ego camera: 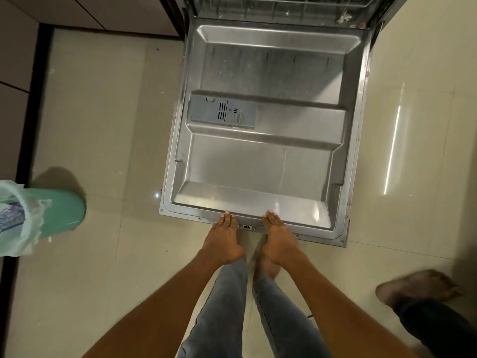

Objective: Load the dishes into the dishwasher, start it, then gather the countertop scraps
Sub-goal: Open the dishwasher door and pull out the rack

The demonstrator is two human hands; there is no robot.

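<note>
dishwasher door lowered flat | left hand, right hand fingers straight on its near edge, apparently pressing

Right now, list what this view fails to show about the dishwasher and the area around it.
- Dishwasher rack: head view, cut off by the top edge; its load cannot be judged.
- Fingers of the left hand and right hand: their undersides are hidden at the door edge.
- Bin: cut off at the left edge; the bag veils the contents.
- Countertop and scraps: outside the frame.
- Second person's foot: blurred.
</note>
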